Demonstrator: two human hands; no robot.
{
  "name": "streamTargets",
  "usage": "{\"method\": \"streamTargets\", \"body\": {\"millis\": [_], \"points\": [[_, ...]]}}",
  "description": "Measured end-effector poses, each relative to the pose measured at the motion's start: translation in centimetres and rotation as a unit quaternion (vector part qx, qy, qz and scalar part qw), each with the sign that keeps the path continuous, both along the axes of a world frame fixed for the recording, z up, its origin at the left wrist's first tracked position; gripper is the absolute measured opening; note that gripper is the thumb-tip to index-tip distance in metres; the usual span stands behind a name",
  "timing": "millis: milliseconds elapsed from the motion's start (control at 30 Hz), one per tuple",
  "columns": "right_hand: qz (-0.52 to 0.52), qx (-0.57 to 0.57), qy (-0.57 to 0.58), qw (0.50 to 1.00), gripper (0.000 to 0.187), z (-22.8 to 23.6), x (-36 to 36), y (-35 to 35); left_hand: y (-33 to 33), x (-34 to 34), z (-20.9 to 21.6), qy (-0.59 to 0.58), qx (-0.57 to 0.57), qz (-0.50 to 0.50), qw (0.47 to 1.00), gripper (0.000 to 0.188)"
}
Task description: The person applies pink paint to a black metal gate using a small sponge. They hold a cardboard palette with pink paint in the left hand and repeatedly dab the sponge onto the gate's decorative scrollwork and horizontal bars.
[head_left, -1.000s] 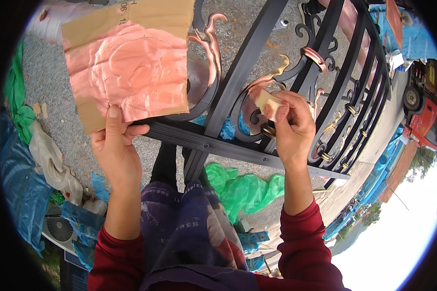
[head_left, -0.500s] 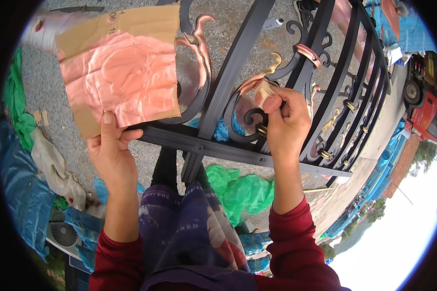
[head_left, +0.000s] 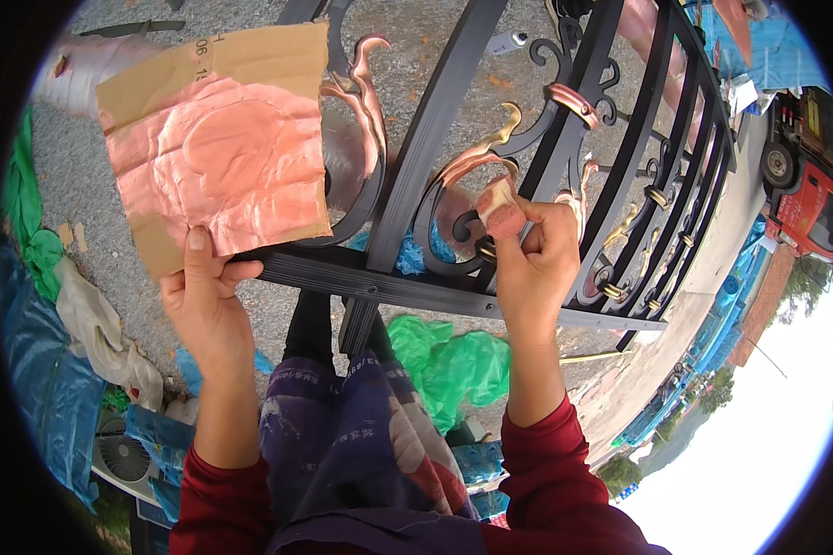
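A piece of cardboard (head_left: 148, 242) smeared with shiny copper-pink paint is pinched by its lower edge between thumb and fingers of my left hand (head_left: 205, 301). My right hand (head_left: 539, 264) grips a small sponge (head_left: 502, 213), whose rounded end is stained reddish pink. In front of me stands a black metal railing (head_left: 370, 280) with scrollwork. The sponge is close to a scroll whose curling leaf (head_left: 477, 153) is copper and gold; whether they touch I cannot tell. Another copper leaf (head_left: 366, 92) rises just right of the cardboard.
Green plastic sheeting (head_left: 449, 365) lies below the railing. A spray can (head_left: 507, 43) rests on the gravel beyond it. Blue tarps (head_left: 51, 361) and a fan unit (head_left: 125, 453) are at the left. A red truck (head_left: 810, 213) stands far right.
The sponge has moved slightly down and left, away from the leaf's upper part, which now shows more fully. The cardboard stays in my left hand. The whole view has shifted a little.
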State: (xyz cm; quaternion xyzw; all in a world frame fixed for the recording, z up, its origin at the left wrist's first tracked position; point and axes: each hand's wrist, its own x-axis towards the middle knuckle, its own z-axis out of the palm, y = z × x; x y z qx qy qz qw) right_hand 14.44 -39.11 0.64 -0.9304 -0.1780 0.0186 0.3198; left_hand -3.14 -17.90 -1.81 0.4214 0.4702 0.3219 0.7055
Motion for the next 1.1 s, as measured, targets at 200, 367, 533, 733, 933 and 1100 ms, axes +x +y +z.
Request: {"method": "streamTargets", "body": {"millis": [200, 367, 533, 733, 933, 1100], "points": [[-0.004, -0.037, -0.026, 0.999, 0.017, -0.9, 1.2, 0.9, 0.0, 0.3, 0.1, 0.002, 0.0, 0.001, 1.0, 0.017], [-0.033, -0.035, 0.023, 0.999, 0.019, -0.1, -0.2, 0.0, 0.1, -0.1, -0.2, 0.01, -0.001, -0.001, 1.0, 0.017], [-0.05, -0.039, 0.012, 0.998, 0.019, -0.9, 0.7, 0.5, 0.2, -0.2, -0.3, 0.001, 0.001, -0.015, 1.0, 0.016], [-0.052, -0.021, 0.047, 0.997, 0.02, -0.2, -0.1, 0.7, 0.2, -0.2, -0.3, 0.011, 0.002, -0.008, 1.0, 0.018], [-0.118, 0.024, 0.097, 0.988, 0.02, 0.2, 0.6, -1.3, 0.1, -0.3, -0.2, 0.026, -0.01, -0.001, 1.0, 0.019], [-0.06, 0.227, 0.138, 0.962, 0.03, 3.6, 4.9, -1.4, 0.1, 0.2, 0.0, 0.033, -0.012, 0.01, 0.999, 0.018]]}}
